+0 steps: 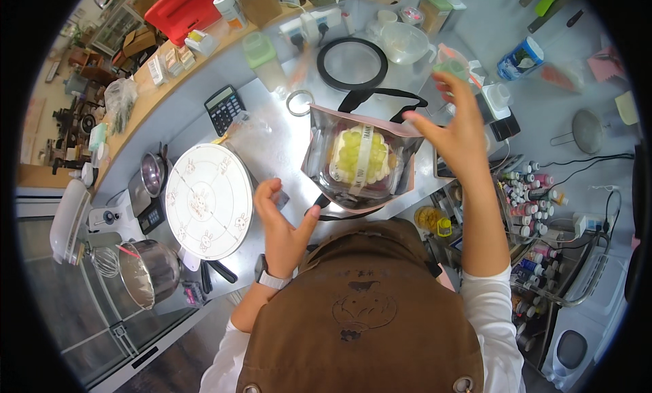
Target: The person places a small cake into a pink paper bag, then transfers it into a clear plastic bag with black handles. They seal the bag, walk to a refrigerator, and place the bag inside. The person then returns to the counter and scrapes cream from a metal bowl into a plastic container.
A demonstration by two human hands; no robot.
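Observation:
An insulated bag with a pink outside and silver lining (pixel 404 176) stands before me, its mouth spread. Inside sits a clear plastic box (pixel 322 161) holding a cream cake topped with cut green grapes (pixel 351 153); a pale strip (pixel 363 151) with writing crosses it. One black handle (pixel 382 92) rises at the far side, the other (pixel 346 217) lies toward my apron. My left hand (pixel 282 230) is empty, fingers apart, its thumb close to the near handle; whether they touch I cannot tell. Raised by the bag's right rim, my right hand (pixel 456 128) is spread and empty.
To the left stand a round white turntable (pixel 209 202), a calculator (pixel 224 109) and a stand mixer with a steel bowl (pixel 153 276). A black-rimmed round lid (pixel 352 64) and a clear plastic jug (pixel 405 41) lie beyond the bag. Small bottles (pixel 527 204) crowd a rack at right.

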